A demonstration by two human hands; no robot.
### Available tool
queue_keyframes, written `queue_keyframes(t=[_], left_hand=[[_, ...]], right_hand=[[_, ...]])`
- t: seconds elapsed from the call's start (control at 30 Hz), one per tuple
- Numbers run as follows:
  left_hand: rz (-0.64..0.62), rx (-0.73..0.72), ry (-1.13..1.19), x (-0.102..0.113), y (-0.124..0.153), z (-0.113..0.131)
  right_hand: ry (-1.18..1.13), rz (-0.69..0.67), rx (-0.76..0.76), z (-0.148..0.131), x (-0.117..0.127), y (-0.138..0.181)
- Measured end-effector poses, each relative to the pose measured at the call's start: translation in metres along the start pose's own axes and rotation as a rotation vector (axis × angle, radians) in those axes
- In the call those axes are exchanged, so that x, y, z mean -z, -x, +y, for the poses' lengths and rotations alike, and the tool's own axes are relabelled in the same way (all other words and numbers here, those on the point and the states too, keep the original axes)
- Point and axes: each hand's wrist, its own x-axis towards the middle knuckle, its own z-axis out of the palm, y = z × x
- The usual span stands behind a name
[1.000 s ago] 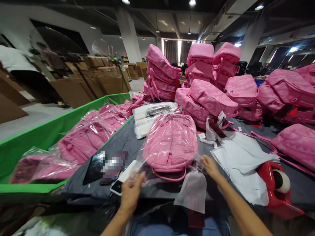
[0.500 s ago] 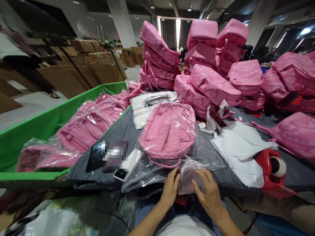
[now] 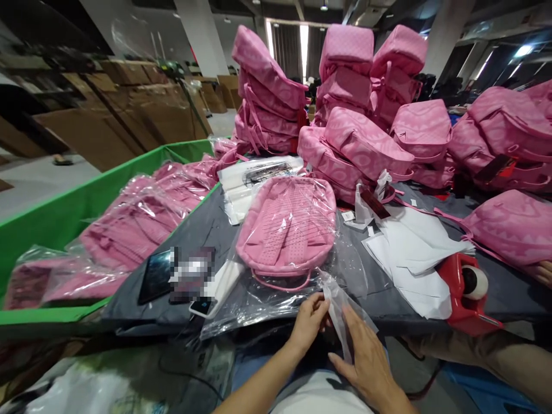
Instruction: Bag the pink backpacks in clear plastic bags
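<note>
A pink backpack (image 3: 288,227) lies inside a clear plastic bag (image 3: 267,296) on the dark grey table (image 3: 379,293), its open end toward me. My left hand (image 3: 309,319) pinches the bag's open edge at the table's front. Just to the right, my right hand (image 3: 366,356) has its fingers stretched flat against a small frosted plastic flap (image 3: 340,310) of the same bag end.
A red tape dispenser (image 3: 468,296) and white sheets (image 3: 409,253) lie at the right. A phone (image 3: 202,306) and a dark tablet (image 3: 156,275) sit at the left. A green bin (image 3: 56,218) holds bagged backpacks. Unbagged pink backpacks (image 3: 357,103) are stacked behind.
Both hands came together from the bag's sides to its open end at the table front. The bagged backpack slid slightly away and the right hand dropped lower along the flap.
</note>
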Motion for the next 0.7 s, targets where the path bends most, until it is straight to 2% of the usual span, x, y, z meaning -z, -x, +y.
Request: queue_keyframes(t=[0.07, 0.13, 0.27, 0.3, 0.33, 0.4, 0.47, 0.53, 0.63, 0.7], left_hand=[[-0.097, -0.071, -0.043, -0.004, -0.002, 0.005], [-0.137, -0.214, -0.212, 0.000, -0.002, 0.005], [0.037, -0.759, -0.899, 0.021, -0.009, 0.002], [0.036, -0.903, -1.058, 0.024, -0.014, 0.003], [-0.017, -1.030, -1.187, 0.026, -0.020, 0.005], [-0.264, -1.211, -1.360, 0.024, -0.033, 0.012], [-0.509, -1.291, -1.426, 0.018, -0.045, 0.018], [-0.622, -1.328, -1.427, 0.015, -0.052, 0.022], [-0.588, -1.425, -1.356, 0.020, -0.050, 0.023], [-0.547, -1.489, -1.296, 0.029, -0.044, 0.025]], right_hand=[[0.030, 0.048, -0.048, -0.003, -0.001, -0.007], [0.066, 0.103, -0.063, 0.000, -0.003, -0.011], [0.139, 0.167, -0.023, 0.011, -0.006, -0.011], [0.168, 0.185, -0.002, 0.012, -0.006, -0.010], [0.192, 0.203, 0.019, 0.012, -0.007, -0.009], [0.217, 0.230, 0.046, 0.010, -0.007, -0.006], [0.212, 0.229, 0.058, 0.007, -0.007, 0.000], [0.190, 0.218, 0.065, 0.008, -0.005, 0.011], [0.130, 0.197, 0.048, 0.018, 0.011, 0.031], [0.053, 0.135, 0.040, 0.027, 0.032, 0.039]])
